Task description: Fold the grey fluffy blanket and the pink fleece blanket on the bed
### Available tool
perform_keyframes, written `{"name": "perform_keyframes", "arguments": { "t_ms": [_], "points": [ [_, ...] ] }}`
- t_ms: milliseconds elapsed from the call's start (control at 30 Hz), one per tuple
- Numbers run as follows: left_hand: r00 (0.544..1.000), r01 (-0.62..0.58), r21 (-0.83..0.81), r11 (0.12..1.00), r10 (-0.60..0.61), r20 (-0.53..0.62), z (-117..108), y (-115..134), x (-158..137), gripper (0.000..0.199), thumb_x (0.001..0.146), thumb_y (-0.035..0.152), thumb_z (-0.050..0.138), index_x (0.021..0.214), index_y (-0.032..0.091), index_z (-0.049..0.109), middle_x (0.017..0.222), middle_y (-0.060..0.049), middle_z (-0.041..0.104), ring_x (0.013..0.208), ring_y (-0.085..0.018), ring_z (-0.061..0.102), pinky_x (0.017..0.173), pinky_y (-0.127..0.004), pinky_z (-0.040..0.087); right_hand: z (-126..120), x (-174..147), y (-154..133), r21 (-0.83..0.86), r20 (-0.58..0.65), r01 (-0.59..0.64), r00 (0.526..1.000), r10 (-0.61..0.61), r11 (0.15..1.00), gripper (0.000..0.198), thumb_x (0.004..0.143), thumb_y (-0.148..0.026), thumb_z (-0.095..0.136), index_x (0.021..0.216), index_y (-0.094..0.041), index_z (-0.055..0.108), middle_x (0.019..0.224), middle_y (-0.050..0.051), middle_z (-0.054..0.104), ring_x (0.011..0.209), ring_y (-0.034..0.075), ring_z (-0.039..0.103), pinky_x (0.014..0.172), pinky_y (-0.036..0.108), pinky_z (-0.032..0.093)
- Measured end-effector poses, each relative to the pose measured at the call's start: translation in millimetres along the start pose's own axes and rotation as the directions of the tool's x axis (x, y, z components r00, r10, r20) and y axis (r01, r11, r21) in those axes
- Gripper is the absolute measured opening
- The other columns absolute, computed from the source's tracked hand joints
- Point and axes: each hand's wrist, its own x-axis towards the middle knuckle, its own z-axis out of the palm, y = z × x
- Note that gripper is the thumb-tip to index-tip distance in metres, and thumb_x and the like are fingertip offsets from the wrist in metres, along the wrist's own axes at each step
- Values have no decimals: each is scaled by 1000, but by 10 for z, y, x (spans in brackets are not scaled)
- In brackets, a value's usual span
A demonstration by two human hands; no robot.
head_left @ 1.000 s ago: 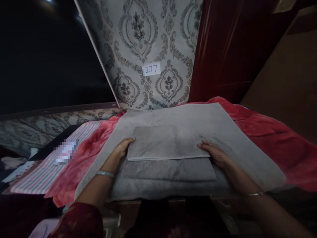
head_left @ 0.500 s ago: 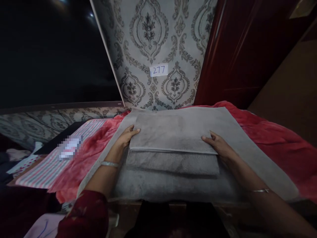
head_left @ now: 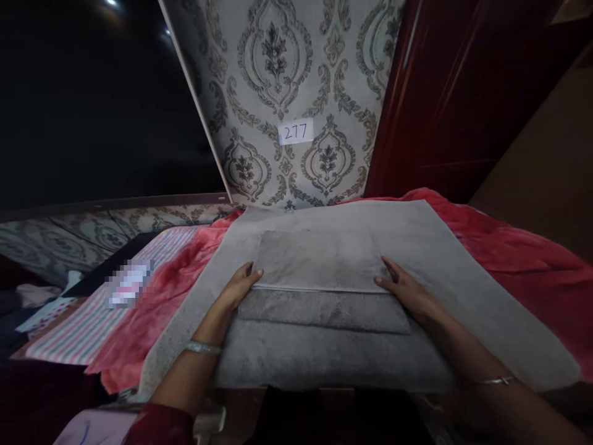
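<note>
Okay so both forearms, left (head_left: 192,368) and right (head_left: 467,352), reach in from the near side of the folded grey cloth (head_left: 319,259), slanting inward toward it. The left hand (head_left: 238,289) is at its left edge and the right hand (head_left: 407,293) at its right edge, kinda mirroring each other, thumbs pointing in over it. Fingers sit a bit apart from the thumbs, though honestly can't tell if either hand's actually pinching it.
</note>
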Motion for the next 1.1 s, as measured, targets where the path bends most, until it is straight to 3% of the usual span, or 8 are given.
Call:
{"name": "perform_keyframes", "arguments": {
  "t_ms": [267,433,533,633,733,833,967,1100],
  "points": [
    [1000,-17,124,992,19,-10,-181,-62,-141,74,64,56,77,125,15,67,119,-12,74,115,-31,67,102,-41,51,-106,-168,240,-172,58,133,990,-125,976,89,77,-60,64,154,-22,43,147,14,56,129,34,59,104,46,51],
    [980,-93,534,841,172,-100,-287,78,-13,62,78,37,64,135,11,61,119,-14,73,107,-30,69,100,-47,53,-302,-38,187,-470,98,217,976,-194,856,74,85,-52,54,149,-17,50,104,13,74,93,31,72,84,47,60],
    [900,-290,715,636,436,-22,-13,370,182,56,87,29,54,141,14,57,144,-16,59,129,-27,59,112,-45,45,64,163,-247,-607,78,438,863,-499,663,62,91,-42,47,147,-17,53,136,16,63,124,32,61,106,50,49],
    [905,-333,818,470,402,137,446,602,332,59,93,29,51,149,13,49,158,-17,44,148,-28,40,120,-46,35,811,388,-751,-638,317,581,796,-515,505,63,93,-29,42,152,-8,45,156,18,44,145,28,41,120,48,34],
    [944,-238,918,318,297,142,773,608,353,63,98,38,47,157,18,39,166,-16,30,154,-35,25,121,-58,27,1482,537,-1012,-720,386,542,832,-399,434,62,97,-26,39,157,-10,37,163,16,32,151,30,28,120,52,29],
    [964,-198,954,227,224,146,841,442,304,61,102,47,37,158,25,37,168,-13,27,155,-39,21,119,-65,25,1797,578,-950,-766,391,503,859,-331,400,58,101,-32,37,156,-15,40,164,14,31,152,31,25,120,57,24],
    [968,-184,962,201,204,143,782,285,299,61,103,48,31,159,26,36,168,-12,27,154,-38,21,118,-64,27,1730,598,-727,-782,358,462,882,-307,418,61,104,-43,35,158,-16,38,165,13,29,153,29,25,122,54,20],
    [969,-190,960,207,198,149,783,293,335,61,103,48,30,160,26,34,168,-12,26,154,-39,20,118,-63,28,1285,673,-570,-859,256,331,938,-233,391,64,104,-48,33,157,-13,39,164,16,30,152,30,26,122,52,21]
  ]
}}
